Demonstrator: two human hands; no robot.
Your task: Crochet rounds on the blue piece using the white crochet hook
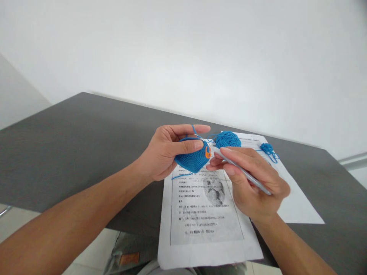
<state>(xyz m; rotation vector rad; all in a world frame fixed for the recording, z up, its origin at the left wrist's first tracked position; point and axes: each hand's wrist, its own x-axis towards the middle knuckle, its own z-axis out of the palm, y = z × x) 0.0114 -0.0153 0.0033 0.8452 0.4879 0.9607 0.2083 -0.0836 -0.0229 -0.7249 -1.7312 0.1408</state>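
Between the thumb and fingers of my left hand [169, 147] is a blue crocheted piece [192, 159], rounded and closely stitched. An orange stitch marker [208, 151] clips onto its right edge. Blue yarn loops over my left index finger, which stretches to the right. My right hand [255, 179] grips a grey-handled crochet hook [249, 175] like a pen. The hook's tip reaches the top right edge of the piece, but its exact place in the stitches is too small to tell. A loose yarn tail hangs at the lower left of the piece.
A ball of blue yarn [228, 139] and a small yarn tangle [268, 151] lie behind my hands. Under them are printed sheets [206, 248] with text and a picture, on a dark table [71, 152]. A white wall [183, 57] stands behind the table.
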